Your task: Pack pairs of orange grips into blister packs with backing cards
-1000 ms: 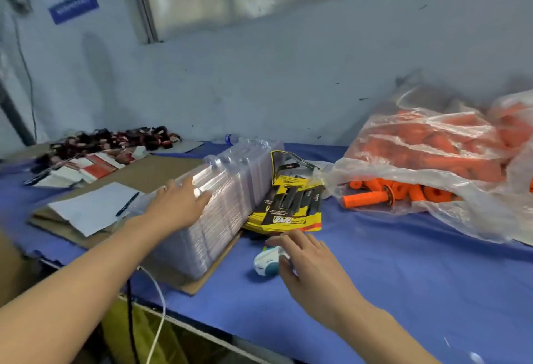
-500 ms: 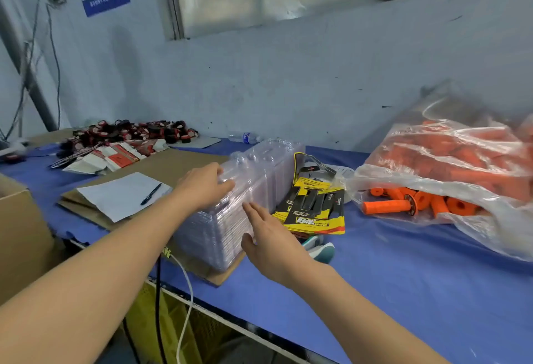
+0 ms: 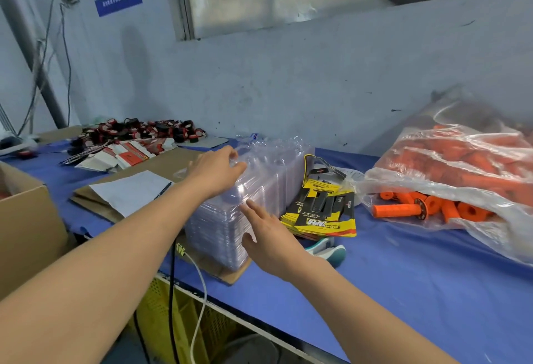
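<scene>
A tall stack of clear blister packs (image 3: 268, 179) stands on cardboard at the table's middle. My left hand (image 3: 216, 171) lies on top of the stack, its fingers curled over the upper pack's far edge. My right hand (image 3: 266, 236) touches the stack's near right side with straight fingers. Right of the stack lies a pile of yellow and black backing cards (image 3: 323, 213). Further right, a big clear plastic bag (image 3: 450, 161) holds many orange grips, and several loose orange grips (image 3: 396, 210) show at its open mouth.
A white and teal stapler (image 3: 328, 249) lies in front of the cards. White paper with a pen (image 3: 129, 190) rests on brown cardboard at the left. A cardboard box (image 3: 28, 225) stands at the far left. Red and black parts (image 3: 138, 129) lie by the wall.
My right hand left the stapler and came up against the side of the blister stack. My left hand slid further along the top of the stack. The view turned a little leftward.
</scene>
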The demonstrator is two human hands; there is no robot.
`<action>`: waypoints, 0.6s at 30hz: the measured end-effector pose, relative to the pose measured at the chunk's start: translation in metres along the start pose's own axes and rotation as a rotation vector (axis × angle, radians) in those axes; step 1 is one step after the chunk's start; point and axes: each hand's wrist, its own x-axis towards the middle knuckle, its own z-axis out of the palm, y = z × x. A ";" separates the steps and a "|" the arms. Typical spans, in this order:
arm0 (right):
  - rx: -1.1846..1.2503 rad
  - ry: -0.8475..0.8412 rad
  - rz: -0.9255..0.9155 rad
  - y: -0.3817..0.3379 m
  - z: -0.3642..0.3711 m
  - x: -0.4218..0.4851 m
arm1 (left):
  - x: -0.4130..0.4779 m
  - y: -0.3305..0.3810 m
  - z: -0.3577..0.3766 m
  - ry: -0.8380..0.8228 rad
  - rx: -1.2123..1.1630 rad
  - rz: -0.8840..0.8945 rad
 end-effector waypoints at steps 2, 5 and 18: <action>-0.009 -0.011 0.005 0.002 -0.001 0.001 | 0.001 0.001 -0.004 0.063 -0.087 -0.001; -0.008 0.028 0.011 0.004 -0.010 0.000 | 0.002 0.007 -0.019 0.230 -0.242 -0.022; -0.332 1.009 0.013 0.021 -0.199 -0.070 | -0.038 0.055 -0.065 -0.583 -1.050 0.243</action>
